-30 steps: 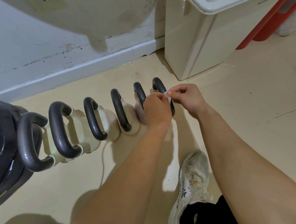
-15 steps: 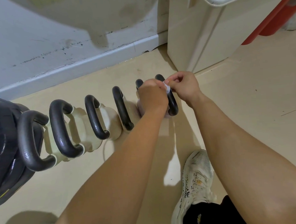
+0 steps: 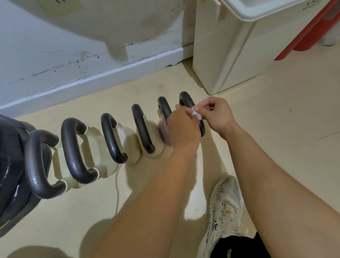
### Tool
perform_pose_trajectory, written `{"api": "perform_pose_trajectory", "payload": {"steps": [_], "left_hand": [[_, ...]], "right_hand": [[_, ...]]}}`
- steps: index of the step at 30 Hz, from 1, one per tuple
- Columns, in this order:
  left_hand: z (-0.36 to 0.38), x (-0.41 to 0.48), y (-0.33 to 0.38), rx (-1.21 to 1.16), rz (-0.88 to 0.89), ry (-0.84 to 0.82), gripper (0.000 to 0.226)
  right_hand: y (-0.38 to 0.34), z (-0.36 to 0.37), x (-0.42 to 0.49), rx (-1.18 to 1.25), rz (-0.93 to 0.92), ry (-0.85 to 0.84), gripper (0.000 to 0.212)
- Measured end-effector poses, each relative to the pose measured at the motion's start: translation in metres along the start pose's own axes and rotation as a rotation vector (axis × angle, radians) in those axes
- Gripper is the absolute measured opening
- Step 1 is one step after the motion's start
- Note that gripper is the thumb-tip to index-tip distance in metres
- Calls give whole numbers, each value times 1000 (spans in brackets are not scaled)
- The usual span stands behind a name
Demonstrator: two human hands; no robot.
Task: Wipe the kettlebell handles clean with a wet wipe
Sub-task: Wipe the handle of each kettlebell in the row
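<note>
Beige floor (image 3: 280, 125), kettlebell row (image 3: 111, 138) along wall; left hand (image 3: 181, 126) and right hand (image 3: 217, 113) both pinch wet wipe (image 3: 196, 113) fingers together, at farthest kettlebell handle (image 3: 187, 102).

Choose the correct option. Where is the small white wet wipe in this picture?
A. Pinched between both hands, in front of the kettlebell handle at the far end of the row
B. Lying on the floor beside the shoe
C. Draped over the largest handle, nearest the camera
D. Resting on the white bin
A: the wet wipe sits between the fingertips of the left hand and the right hand, in front of the farthest kettlebell handle.
</note>
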State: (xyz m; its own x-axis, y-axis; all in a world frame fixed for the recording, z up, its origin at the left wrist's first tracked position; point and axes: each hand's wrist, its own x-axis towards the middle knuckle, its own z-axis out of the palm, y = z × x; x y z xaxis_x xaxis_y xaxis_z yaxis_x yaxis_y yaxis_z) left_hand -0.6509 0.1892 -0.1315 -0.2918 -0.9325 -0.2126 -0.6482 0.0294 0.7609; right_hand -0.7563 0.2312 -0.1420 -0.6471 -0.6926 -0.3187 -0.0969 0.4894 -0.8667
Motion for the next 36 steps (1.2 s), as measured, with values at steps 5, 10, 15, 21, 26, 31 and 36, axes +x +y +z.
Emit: {"api": "perform_pose_trajectory", "payload": {"steps": [5,10,15,21,26,31,36], "left_hand": [[15,-41,-24,-179,-10,34,11],[28,-52,-34,-210,-55,98,7],[35,-55,-32,-378,-109,126,11],[42,-58,-34,-418,-155,146,4],[42,-61,-36,-413,-205,136,3],[43,-59,-41,-392,-191,129,4],[41,-60,-39,-376,-202,119,6]], "right_hand": [[36,-2,-37,161,20,64,2],[52,1,-53,189,70,113,8],[53,0,-52,155,25,117,17],[64,2,-53,144,32,121,5],[63,4,-55,62,-34,127,18],[55,7,-60,-63,-194,48,25],[61,6,-59,-79,-152,104,20]]}}
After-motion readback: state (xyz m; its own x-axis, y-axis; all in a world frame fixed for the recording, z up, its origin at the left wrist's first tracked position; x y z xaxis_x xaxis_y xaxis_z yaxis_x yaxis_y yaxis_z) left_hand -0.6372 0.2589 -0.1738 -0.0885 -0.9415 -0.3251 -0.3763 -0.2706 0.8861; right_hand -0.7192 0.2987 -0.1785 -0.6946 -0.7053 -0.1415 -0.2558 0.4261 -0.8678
